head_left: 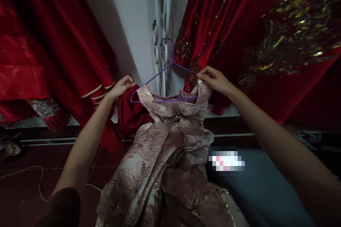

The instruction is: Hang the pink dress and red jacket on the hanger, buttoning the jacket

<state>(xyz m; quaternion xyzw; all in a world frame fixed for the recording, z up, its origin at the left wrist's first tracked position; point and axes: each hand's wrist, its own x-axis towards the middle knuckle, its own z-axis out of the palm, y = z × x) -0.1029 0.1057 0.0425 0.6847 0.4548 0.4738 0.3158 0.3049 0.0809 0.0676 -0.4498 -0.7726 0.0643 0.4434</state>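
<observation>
A pale pink dress (pixel 170 142) with a shiny gold pattern hangs in front of me on a thin purple hanger (pixel 159 75). The hanger's hook is up against white curled metalwork. My right hand (pixel 217 81) pinches the dress's right shoulder strap where it meets the hanger's arm. My left hand (pixel 122 88) is beside the hanger's left end, its fingertips drawn together against dark red cloth (pixel 130 113); whether they hold anything cannot be made out. The left strap lies over the hanger, a little apart from those fingers.
Red garments (pixel 87 42) hang at the left, and a red garment with gold sequins (pixel 293 35) hangs at the right. A white metal rack (pixel 163 14) stands in the middle. Below right lies a grey-blue surface (pixel 266 184) with a blurred bright patch. A white cable (pixel 39 181) crosses the floor.
</observation>
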